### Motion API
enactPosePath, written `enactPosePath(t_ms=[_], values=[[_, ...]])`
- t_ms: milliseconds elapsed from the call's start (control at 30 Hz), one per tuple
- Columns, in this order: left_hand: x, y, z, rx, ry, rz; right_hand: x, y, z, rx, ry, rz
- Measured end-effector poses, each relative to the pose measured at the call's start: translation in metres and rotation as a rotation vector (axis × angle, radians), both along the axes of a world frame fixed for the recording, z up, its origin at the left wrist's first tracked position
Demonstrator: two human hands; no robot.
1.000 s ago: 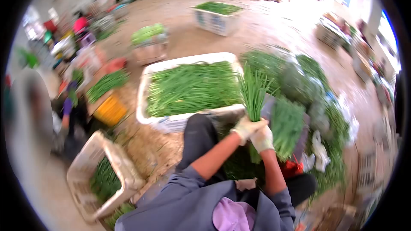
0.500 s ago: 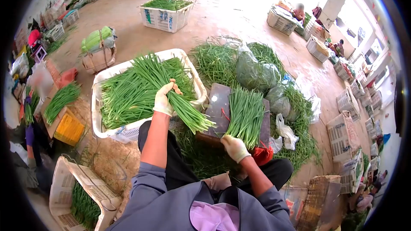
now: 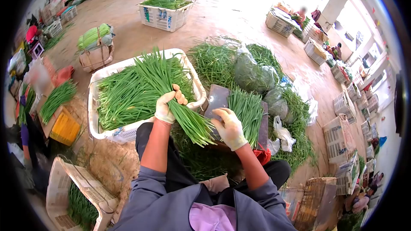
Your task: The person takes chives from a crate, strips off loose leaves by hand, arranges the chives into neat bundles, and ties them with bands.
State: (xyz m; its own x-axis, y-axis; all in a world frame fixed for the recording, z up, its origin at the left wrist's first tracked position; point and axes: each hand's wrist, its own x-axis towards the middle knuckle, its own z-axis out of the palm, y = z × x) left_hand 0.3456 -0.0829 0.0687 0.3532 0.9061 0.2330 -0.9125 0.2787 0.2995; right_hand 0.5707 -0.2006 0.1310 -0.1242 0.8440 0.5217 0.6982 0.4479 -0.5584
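My left hand (image 3: 168,106), in a pale glove with tan fingertips, is wrapped round a bunch of chives (image 3: 191,125). The leaves fan up over the white plastic crate (image 3: 198,79), and the stem ends point down to the right. Close beside those ends is my right hand (image 3: 230,129), also gloved, with thumb and fingers apart and nothing visible between them. Behind that hand lies a second pile of chives (image 3: 247,110) on a dark board (image 3: 219,95). More loose chives (image 3: 122,98) fill the crate in front of me.
Heaped greens (image 3: 212,64) and filled plastic bags (image 3: 256,75) lie beyond the board. A tipped white crate (image 3: 83,173) stands at lower left, near a yellow block (image 3: 65,127). Farther off is another filled crate (image 3: 166,18). People sit among crates along both sides.
My right hand has left the near edge of the chives on the board and moved up and left to the held bunch's stem ends, its fingers opening. My left hand keeps its hold.
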Motion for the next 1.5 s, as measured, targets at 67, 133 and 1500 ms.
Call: enactPosePath(t_ms=[67, 133, 1500], values=[[0.003, -0.001, -0.001, 0.037, -0.033, -0.008, -0.006, 0.006, -0.003, 0.019, -0.123, 0.044], [-0.002, -0.009, 0.007, 0.049, -0.016, 0.042, -0.006, 0.008, -0.015, -0.061, -0.187, 0.126], [-0.022, 0.001, 0.022, 0.163, -0.437, 0.078, 0.028, -0.061, -0.070, -0.747, -0.625, 0.207]])
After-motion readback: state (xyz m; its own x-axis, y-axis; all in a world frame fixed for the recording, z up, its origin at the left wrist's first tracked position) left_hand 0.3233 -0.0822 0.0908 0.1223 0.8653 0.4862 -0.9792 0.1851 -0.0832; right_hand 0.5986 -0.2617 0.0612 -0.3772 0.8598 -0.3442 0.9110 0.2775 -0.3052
